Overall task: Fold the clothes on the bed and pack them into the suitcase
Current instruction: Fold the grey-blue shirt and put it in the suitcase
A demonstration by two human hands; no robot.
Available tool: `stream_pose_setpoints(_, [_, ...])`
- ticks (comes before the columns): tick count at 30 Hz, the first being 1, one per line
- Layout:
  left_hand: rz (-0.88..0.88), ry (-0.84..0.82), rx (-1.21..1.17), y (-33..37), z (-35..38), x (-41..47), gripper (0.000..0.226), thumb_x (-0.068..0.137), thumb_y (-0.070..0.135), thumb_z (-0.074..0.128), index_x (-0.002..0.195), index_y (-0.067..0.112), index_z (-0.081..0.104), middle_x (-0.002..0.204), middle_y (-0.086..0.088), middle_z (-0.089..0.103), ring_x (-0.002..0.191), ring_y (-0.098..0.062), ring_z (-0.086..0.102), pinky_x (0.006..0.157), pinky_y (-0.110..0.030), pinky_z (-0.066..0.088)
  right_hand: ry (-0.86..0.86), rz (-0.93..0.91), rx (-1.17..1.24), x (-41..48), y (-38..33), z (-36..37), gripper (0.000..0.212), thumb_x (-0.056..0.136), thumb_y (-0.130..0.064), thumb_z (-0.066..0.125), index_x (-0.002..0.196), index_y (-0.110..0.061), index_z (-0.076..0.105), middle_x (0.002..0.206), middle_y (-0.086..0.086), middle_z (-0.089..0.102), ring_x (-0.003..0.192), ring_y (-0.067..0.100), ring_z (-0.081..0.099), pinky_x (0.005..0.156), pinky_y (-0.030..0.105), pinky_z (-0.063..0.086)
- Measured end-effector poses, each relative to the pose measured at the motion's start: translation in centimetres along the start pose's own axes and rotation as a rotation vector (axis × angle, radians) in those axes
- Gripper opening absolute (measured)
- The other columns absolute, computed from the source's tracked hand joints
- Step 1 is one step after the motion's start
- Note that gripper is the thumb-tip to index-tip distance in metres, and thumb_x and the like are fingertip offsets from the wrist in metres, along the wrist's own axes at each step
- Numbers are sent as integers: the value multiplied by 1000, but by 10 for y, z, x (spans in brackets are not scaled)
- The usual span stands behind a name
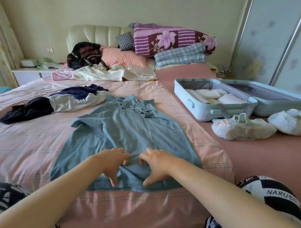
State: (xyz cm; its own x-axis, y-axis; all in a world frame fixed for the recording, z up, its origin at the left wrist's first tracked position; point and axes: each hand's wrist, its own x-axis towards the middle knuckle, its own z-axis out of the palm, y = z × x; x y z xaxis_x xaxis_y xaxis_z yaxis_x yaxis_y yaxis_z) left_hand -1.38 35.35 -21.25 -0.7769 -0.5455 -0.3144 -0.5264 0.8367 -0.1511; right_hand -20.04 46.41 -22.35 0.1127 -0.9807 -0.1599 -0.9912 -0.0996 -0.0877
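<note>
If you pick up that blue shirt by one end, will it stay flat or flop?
Probably floppy: the blue shirt lies limp and creases near the left hand and right hand. It looks thin, so likely light. Pushed, it would probably bunch up rather than slide whole.

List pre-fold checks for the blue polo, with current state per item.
1. Blue polo shirt spread on the bed, buttons up, collar away from the person: ok.
2. Fabric smooth: not ok, creases bunch near the hem between the hands.
3. Left hand and right hand both on the lower shirt: ok. Whether they pinch the cloth: cannot tell.
4. Shirt apart from other clothes: ok, the navy-and-white garment and the black garment lie apart to its left.
5. Suitcase open: ok.
6. Room beside the folded white items in it: cannot tell.
</note>
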Motion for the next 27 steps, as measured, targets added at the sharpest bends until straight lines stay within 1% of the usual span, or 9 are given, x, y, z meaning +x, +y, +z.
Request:
stream_pose_setpoints(3, [-77,-2,108,-31,19,-23,99,54,51,90,130,26,31,125,6,30,118,-17,36,95,-34,47,38,-65,-24,23,-38,3,71,69,-66,77,119,-30,44,115,-2,45,97,23,56,83,40,50])
stream_pose_setpoints(5, [-150,22,110,-51,35,-37,99,58,44,89,132,24,26,126,4,29,119,-19,37,95,-32,47,63,-80,-80,41,-65,4,74,68,-70,75,120,-27,45,117,1,46,101,25,57,86,40,48])
stream_pose_setpoints(9, [-160,122,-156,-75,47,-60,34,80,11,64,109,25,52,102,12,44,105,-18,56,85,-28,47,100,-77,-213,70,-108,5,63,78,-55,75,122,-18,51,121,7,48,107,29,57,88,41,48])
stream_pose_setpoints(12, [-180,98,-276,-89,40,-69,25,83,6,61,93,25,72,84,17,58,89,-10,63,74,-17,46,40,-39,-121,83,-116,-4,28,87,-38,70,108,-20,68,113,4,62,102,29,64,78,35,50])
stream_pose_setpoints(16, [-152,-186,-451,-102,29,-82,16,77,12,79,87,25,75,69,12,68,65,-3,63,62,-9,48,-210,-62,195,88,-117,-17,18,82,-39,80,74,-26,69,81,-8,68,78,14,66,68,29,54])
stream_pose_setpoints(19, [-173,-387,-579,-101,29,-84,21,82,9,75,98,21,71,73,3,73,63,-7,67,72,-22,57,-376,-98,257,87,-119,-23,12,83,-35,79,82,-24,75,75,-9,69,72,11,65,62,24,51])
stream_pose_setpoints(21, [-180,-310,-570,-102,23,-78,19,85,18,73,103,22,71,76,6,75,68,-8,70,78,-25,58,-358,-84,287,92,-117,-28,17,88,-34,72,96,-20,77,78,-9,71,76,13,67,63,23,50])
stream_pose_setpoints(24, [-190,20,-531,-109,4,-63,11,88,27,66,97,29,71,81,10,72,74,-7,69,70,-18,51,-42,-48,222,112,-109,-39,26,93,-36,64,109,-19,75,107,0,74,100,19,67,82,28,51])
stream_pose_setpoints(27, [-211,152,-508,-118,-17,-34,18,92,28,61,108,27,70,93,11,66,85,-11,64,76,-22,46,133,28,294,132,-86,-58,21,93,-31,60,106,-26,75,111,-3,72,103,18,66,87,28,51])
